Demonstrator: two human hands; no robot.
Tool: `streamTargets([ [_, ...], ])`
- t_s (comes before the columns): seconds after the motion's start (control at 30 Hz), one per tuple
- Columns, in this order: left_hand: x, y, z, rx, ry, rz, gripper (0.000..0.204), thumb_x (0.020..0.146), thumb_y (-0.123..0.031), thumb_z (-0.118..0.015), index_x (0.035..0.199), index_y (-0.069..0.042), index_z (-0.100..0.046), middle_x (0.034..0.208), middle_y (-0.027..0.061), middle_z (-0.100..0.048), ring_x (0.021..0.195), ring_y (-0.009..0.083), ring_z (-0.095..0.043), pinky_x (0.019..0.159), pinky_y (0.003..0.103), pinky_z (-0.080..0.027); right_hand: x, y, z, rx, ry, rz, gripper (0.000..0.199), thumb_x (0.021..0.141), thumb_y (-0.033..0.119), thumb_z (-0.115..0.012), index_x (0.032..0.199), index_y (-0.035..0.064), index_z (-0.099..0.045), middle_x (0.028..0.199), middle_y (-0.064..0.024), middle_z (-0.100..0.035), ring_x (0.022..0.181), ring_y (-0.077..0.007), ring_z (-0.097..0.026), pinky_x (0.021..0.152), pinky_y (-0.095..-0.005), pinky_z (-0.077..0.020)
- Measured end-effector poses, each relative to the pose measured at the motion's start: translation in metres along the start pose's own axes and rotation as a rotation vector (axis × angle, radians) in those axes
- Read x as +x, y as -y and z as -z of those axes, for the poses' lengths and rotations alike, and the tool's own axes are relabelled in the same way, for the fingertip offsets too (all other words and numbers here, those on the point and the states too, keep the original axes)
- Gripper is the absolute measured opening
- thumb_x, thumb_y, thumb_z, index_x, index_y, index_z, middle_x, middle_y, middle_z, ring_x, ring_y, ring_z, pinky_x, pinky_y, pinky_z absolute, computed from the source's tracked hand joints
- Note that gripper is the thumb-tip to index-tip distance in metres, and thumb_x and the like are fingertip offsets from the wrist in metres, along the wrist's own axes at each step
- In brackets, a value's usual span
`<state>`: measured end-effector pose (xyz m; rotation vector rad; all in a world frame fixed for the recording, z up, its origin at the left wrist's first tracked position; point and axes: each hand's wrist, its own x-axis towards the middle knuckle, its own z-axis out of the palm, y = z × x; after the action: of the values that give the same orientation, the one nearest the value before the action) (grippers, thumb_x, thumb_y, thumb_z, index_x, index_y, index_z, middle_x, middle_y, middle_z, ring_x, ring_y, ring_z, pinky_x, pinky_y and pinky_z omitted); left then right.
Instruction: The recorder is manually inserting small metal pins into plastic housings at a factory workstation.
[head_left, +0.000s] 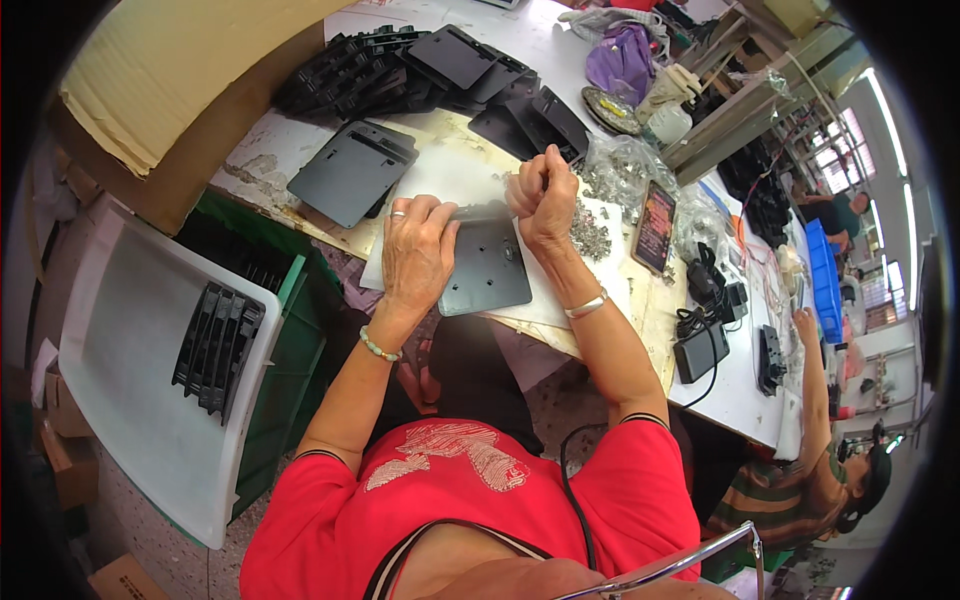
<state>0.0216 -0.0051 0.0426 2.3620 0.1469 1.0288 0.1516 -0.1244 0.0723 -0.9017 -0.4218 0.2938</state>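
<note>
A dark grey flat plate (487, 268) with several small holes lies in front of me, its near edge reaching past the white sheet (440, 172) on the table. My left hand (418, 250) grips its left side, thumb on the top face. Over the far right corner, my right hand (543, 200) is closed with fingers curled together; whatever is in them is hidden. A heap of small metal parts (590, 235) sits just right of that hand. Beyond the left hand rests a small stack of similar dark plates (350, 170).
More black plates (465, 60) are piled at the back. A phone (654, 228) and black power adapters (702, 350) lie to the right. At left, a white tray (120, 330) holding black parts (215, 350) sits on a green crate (290, 330). A co-worker (810, 480) is at the right.
</note>
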Motion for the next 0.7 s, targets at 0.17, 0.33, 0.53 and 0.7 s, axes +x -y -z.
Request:
streamTargets([
  [0.17,-0.002,0.006,-0.005,0.025,-0.007,-0.03,0.019,0.08,-0.01,-0.068,0.098,-0.005,-0.066,0.097,0.0075,-0.059,0.094,0.0285,-0.053,0.08,0.04,-0.041,-0.004,0.001,-0.005,-0.073,0.035,0.013,0.052,0.102,0.031,-0.042,0.055,0.0112,-0.032,0.047,0.0018,-0.029,0.04,-0.0076,-0.022,0.037,-0.0254,-0.0178],
  [0.33,0.0,0.004,-0.003,0.024,0.003,-0.025,0.02,0.08,-0.01,-0.068,0.098,-0.005,-0.067,0.097,0.0072,-0.059,0.094,0.0279,-0.053,0.08,0.039,-0.041,-0.015,-0.008,-0.011,-0.531,0.114,0.155,0.055,0.102,0.035,-0.045,0.054,0.0082,-0.045,0.049,0.0015,-0.04,0.043,-0.0073,-0.032,0.042,-0.0265,-0.0247],
  [0.53,0.002,0.001,0.0,0.015,0.016,-0.001,0.021,0.078,-0.005,-0.07,0.098,-0.002,-0.069,0.095,0.0102,-0.062,0.092,0.0303,-0.055,0.082,0.04,-0.043,-0.014,-0.012,-0.017,-0.6,0.1,0.166,0.055,0.102,0.035,-0.045,0.053,0.0088,-0.042,0.047,0.0028,-0.037,0.043,-0.0071,-0.031,0.041,-0.0262,-0.0258],
  [0.7,0.001,0.003,0.0,0.026,0.026,-0.006,0.021,0.078,-0.006,-0.07,0.099,-0.002,-0.069,0.095,0.0096,-0.061,0.092,0.0292,-0.055,0.081,0.039,-0.043,-0.012,-0.004,-0.016,-0.451,0.101,0.121,0.052,0.102,0.032,-0.044,0.055,0.0108,-0.037,0.048,0.0037,-0.033,0.043,-0.0065,-0.029,0.04,-0.0253,-0.0228],
])
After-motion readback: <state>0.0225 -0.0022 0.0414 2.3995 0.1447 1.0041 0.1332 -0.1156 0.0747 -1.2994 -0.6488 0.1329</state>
